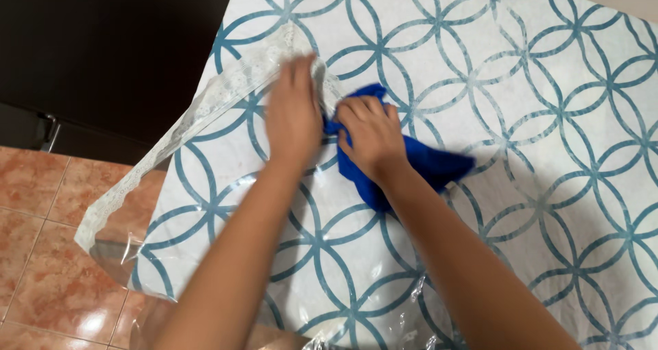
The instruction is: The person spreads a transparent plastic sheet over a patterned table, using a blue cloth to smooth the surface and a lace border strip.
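A table carries a white cloth with a teal pattern of linked circles (521, 103), under a clear plastic cover edged with white lace (205, 96). My left hand (293, 114) lies flat with fingers together on the lifted lace edge near the table's far left corner. My right hand (370, 136) presses a bright blue cloth (428, 161) onto the table right beside the left hand. The blue cloth spreads out to the right from under the fingers.
The plastic cover hangs loose off the table's left and near edges (116, 247). Below it lies a glossy orange-brown tiled floor (48, 254). Dark brown furniture (103, 42) stands at the upper left.
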